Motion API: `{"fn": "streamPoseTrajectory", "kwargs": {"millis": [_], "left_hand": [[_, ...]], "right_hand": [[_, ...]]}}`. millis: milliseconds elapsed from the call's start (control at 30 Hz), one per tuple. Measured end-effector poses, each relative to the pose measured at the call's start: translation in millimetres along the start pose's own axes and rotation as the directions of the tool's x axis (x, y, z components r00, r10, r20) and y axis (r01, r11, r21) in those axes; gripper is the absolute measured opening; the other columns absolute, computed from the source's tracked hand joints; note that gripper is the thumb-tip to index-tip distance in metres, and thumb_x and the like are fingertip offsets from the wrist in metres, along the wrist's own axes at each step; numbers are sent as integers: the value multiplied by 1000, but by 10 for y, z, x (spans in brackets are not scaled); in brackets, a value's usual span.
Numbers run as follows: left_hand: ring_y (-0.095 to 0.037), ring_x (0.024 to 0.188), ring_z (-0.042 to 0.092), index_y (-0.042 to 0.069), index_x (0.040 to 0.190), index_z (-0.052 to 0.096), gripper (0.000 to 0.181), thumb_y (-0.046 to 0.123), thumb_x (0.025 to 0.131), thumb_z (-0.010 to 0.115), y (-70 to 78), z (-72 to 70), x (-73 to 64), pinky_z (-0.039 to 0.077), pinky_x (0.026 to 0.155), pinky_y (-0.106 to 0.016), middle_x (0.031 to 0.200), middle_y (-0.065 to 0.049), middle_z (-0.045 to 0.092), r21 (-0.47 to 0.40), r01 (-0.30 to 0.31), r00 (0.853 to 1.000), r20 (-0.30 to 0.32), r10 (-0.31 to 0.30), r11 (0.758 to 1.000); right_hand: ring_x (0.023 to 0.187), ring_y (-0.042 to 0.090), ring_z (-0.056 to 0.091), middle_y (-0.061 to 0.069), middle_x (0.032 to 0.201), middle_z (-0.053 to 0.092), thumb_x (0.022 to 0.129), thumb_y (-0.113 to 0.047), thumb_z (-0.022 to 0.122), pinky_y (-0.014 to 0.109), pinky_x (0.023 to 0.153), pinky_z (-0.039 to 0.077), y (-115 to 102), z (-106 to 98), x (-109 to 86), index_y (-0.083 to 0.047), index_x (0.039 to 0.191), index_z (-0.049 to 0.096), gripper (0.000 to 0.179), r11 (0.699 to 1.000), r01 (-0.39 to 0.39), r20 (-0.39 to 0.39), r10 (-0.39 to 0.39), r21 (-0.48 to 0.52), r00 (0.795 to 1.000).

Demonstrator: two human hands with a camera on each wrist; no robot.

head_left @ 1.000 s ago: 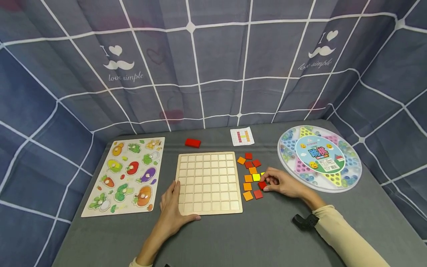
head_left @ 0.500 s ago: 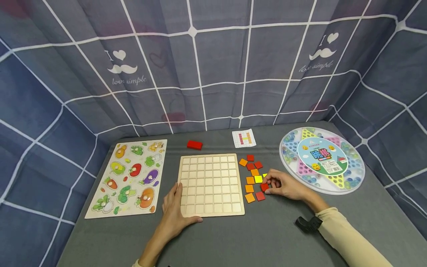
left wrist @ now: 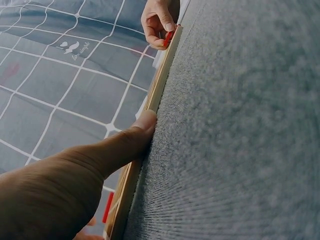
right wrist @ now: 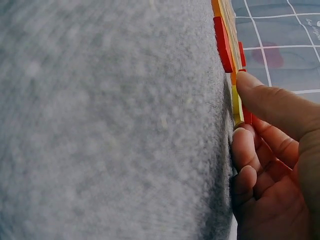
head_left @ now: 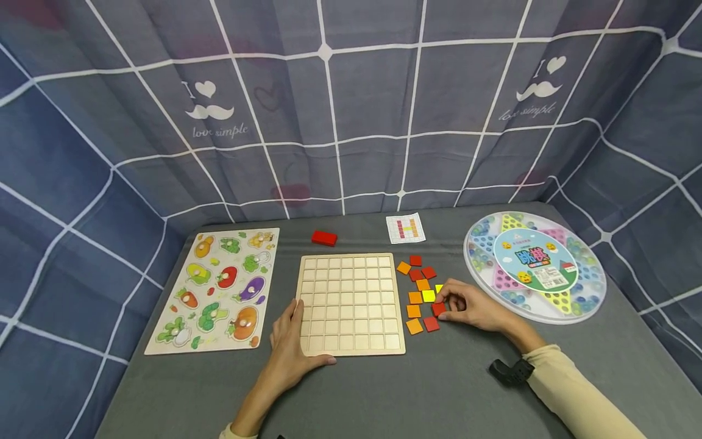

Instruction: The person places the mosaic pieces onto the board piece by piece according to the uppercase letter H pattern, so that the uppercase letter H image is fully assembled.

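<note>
A square wooden grid board (head_left: 351, 305), its cells bare, lies in front of me. My left hand (head_left: 287, 347) rests at its near left corner, fingers along the left side. The straight thumb (left wrist: 135, 132) presses the near edge in the left wrist view. To the right of the board, my right hand (head_left: 470, 305) pinches a red square tile (head_left: 438, 309) between thumb and fingers, low among the loose tiles. A yellow tile (head_left: 428, 296) lies just beside it, and a second yellow tile (head_left: 439, 288) is partly hidden by the fingers. Several orange tiles (head_left: 415, 297) and other red tiles (head_left: 431, 323) lie around them.
Behind the board are a red block (head_left: 325, 238) and a small card (head_left: 406, 228) printed with a coloured grid pattern. A vegetable puzzle board (head_left: 214, 292) lies at left. At right sits a round Chinese checkers set (head_left: 534, 262). A patterned curtain (head_left: 367, 110) hangs behind the table.
The head view has shifted slightly, so everything appears a little further right and lower. Both hands keep their places, the right one still at the red tile.
</note>
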State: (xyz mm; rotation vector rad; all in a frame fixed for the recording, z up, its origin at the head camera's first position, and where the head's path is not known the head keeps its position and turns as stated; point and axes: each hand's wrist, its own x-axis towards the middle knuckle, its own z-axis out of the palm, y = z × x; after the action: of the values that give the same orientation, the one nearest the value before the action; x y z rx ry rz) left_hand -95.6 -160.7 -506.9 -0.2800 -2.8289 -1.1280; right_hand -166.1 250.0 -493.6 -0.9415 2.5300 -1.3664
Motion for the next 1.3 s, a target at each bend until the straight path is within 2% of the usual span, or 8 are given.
{"fn": "streamPoseTrajectory", "kwargs": {"millis": [167,367,567,700,833,1033,1167,1300], "left_hand": [[-47,137,22,-2,153,23,132,40,51,96,-8,2,0,16,102,-58,156,-26,22,5,-12,1000,-5,12,1000],[-49,136,24,-4,152,25,130,40,51,96,-12,-9,-8,19,98,-59,155,-28,24,15,-23,999,-22,23,1000],[-48,137,23,-3,152,24,130,39,53,96,-4,-11,14,19,99,-59,156,-27,23,1,-37,999,-24,37,999],[-48,136,24,-3,152,25,130,41,53,95,-3,-8,17,20,98,-59,155,-27,24,7,-44,999,-15,44,999],[-46,136,25,-2,153,25,130,41,53,95,0,-16,8,21,98,-59,156,-26,24,12,-32,999,-11,32,999],[-43,135,27,-2,152,26,129,41,53,96,19,-22,20,23,96,-57,156,-25,24,20,-17,1000,-5,17,1000],[-40,129,32,-2,152,26,130,43,52,95,44,-26,18,25,93,-53,156,-25,26,27,-12,1000,-5,12,1000],[-37,123,36,-1,152,27,131,45,50,95,57,-35,8,27,90,-50,155,-24,28,40,-7,1000,-24,8,999]], "right_hand": [[61,7,47,13,78,53,79,1,78,22,53,40,-194,-29,12,-2,97,64,23,1000,15,-11,-15,2,1000],[61,10,47,14,78,53,78,2,78,21,54,40,-264,-35,42,-2,96,64,24,1000,27,-7,-27,-15,1000],[58,15,45,14,79,54,77,3,79,22,52,38,-188,-8,51,-2,97,66,24,999,22,-38,-24,-42,999],[57,10,42,9,79,54,77,-3,81,21,52,36,-86,65,107,-10,98,67,26,995,-2,-104,-8,-97,995],[58,5,40,4,80,56,78,-14,83,20,56,36,-160,205,366,-18,98,68,25,994,-24,-175,5,-107,985],[58,9,42,3,86,60,81,-19,81,22,55,37,-448,498,981,-18,100,72,21,997,-31,-214,16,-67,977],[66,12,49,0,95,64,82,-18,80,24,61,42,-562,715,1345,-16,101,73,20,991,-124,-236,110,-47,965],[72,14,57,4,98,66,81,-16,80,26,66,46,-597,910,1609,-12,103,73,23,975,-216,-257,199,-42,946]]}}
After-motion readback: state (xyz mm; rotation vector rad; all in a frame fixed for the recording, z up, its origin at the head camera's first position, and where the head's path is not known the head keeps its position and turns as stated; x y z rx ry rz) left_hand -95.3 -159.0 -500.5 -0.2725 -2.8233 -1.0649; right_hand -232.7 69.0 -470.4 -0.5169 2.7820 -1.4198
